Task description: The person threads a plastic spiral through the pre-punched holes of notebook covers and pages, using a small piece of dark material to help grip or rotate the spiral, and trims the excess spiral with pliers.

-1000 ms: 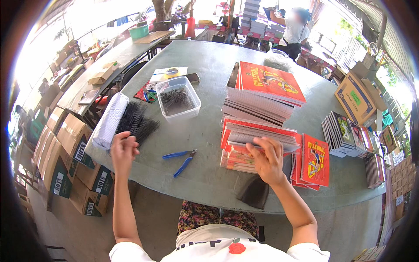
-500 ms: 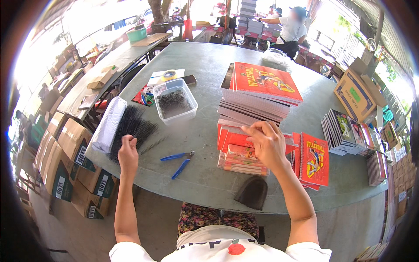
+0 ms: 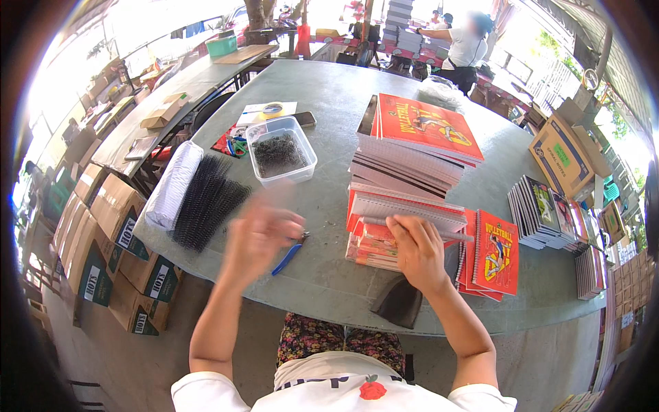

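The right hand (image 3: 420, 250) lies on the front edge of a stack of spiral notebooks (image 3: 405, 206), its fingers (image 3: 401, 230) curled over a thin metal rod (image 3: 439, 232) that runs along the top notebook's edge; whether they pinch it cannot be told. The left hand (image 3: 261, 237) hovers above the table (image 3: 329, 288), blurred, fingers loosely spread and holding nothing. Just beyond its fingers lie blue-handled pliers (image 3: 288, 255). Further out and to the left sits a bundle of black binding coils (image 3: 206, 200), and straight ahead a clear plastic tub (image 3: 280, 152) of small dark pieces.
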`<state>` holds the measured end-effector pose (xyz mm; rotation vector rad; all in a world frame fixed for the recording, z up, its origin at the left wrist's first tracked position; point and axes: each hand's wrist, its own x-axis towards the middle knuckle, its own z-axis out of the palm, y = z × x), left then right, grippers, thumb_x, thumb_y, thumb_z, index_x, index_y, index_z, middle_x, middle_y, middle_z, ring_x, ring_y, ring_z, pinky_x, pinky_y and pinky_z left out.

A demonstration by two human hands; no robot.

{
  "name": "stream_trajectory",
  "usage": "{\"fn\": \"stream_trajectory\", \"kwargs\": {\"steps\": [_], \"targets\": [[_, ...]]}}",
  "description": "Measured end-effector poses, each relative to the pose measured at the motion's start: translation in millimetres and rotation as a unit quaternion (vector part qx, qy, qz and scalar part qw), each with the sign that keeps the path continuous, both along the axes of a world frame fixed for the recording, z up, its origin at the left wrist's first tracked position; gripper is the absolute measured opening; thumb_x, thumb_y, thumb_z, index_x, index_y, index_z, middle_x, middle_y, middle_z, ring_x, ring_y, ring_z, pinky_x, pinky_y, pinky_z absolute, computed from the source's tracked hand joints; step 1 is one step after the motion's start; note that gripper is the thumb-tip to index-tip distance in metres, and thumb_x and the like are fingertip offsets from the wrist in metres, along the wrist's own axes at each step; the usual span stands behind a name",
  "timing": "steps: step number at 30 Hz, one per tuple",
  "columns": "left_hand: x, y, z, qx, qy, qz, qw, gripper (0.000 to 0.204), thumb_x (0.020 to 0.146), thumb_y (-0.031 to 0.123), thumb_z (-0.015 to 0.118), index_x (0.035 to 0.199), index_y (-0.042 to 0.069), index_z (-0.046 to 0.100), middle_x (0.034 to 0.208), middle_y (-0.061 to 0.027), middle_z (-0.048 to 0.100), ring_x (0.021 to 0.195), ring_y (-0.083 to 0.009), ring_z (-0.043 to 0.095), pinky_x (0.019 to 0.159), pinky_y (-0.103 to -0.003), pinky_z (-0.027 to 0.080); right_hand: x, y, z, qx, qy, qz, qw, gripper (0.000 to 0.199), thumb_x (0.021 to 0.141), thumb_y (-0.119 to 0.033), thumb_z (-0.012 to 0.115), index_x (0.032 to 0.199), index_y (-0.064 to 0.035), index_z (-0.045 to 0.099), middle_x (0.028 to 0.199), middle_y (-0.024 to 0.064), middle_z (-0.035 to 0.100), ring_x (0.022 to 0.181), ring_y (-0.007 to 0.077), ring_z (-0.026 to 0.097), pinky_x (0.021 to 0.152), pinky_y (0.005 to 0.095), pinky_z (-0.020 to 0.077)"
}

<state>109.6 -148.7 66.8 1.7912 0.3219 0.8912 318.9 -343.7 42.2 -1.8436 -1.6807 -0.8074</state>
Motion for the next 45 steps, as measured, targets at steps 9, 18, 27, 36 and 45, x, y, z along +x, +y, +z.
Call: {"fn": "stream_trajectory", "kwargs": {"steps": [9,18,27,36,45], "targets": [[43.4,-27.5,-33.5,0.065,0.101,-0.087,0.989,0.018,0.088,0.006,0.059,0.105,0.0,0.062,0.082,-0.0066,0.064,0.072,-0.0098,0.057,0.067,-0.024,0.047,3.4,-5.8,-9.4,0.058,-0.07,0.061,0.994,0.022,0.073,-0.006,0.068,0.095,-0.0033,0.065,0.1,0.005,0.061,0.094,0.0233,0.058,0.076,0.0369,0.0488],[64.6,-32.1,-28.5,0.122,0.045,-0.021,0.991,0.019,0.087,0.01,0.062,0.104,0.001,0.061,0.075,-0.0106,0.061,0.06,-0.0161,0.055,0.058,-0.028,0.045,9.9,24.6,18.0,0.021,0.054,-0.099,0.993,0.046,0.071,-0.021,0.072,0.114,-0.0081,0.059,0.105,0.0064,0.052,0.094,0.0259,0.049,0.08,0.04,0.0389],[62.9,-22.7,-38.5,0.025,0.063,-0.059,0.996,0.018,0.087,0.01,0.062,0.102,0.0,0.06,0.074,-0.0071,0.063,0.061,-0.0087,0.053,0.059,-0.024,0.045,31.0,14.5,15.2,0.011,0.05,-0.062,0.997,0.026,0.07,-0.012,0.068,0.096,-0.0182,0.072,0.09,-0.0028,0.06,0.09,0.0181,0.054,0.078,0.0354,0.0391],[54.8,-27.1,-44.1,0.047,0.035,-0.029,0.998,0.016,0.087,0.011,0.063,0.098,0.0,0.062,0.079,-0.0087,0.065,0.066,-0.0116,0.057,0.062,-0.025,0.047,-0.9,-0.7,6.7,-0.003,0.06,0.009,0.998,0.023,0.074,-0.006,0.063,0.097,-0.0062,0.065,0.091,0.0045,0.063,0.084,0.0238,0.06,0.072,0.036,0.0449],[91.3,-38.7,-22.3,0.146,0.026,0.03,0.989,0.015,0.084,0.01,0.064,0.094,-0.001,0.064,0.074,-0.0118,0.064,0.06,-0.016,0.058,0.057,-0.026,0.045,5.2,34.2,20.3,0.003,0.198,-0.03,0.98,0.015,0.078,-0.012,0.064,0.092,-0.0087,0.067,0.075,0.0089,0.066,0.071,0.0267,0.063,0.063,0.0363,0.0488]]}}
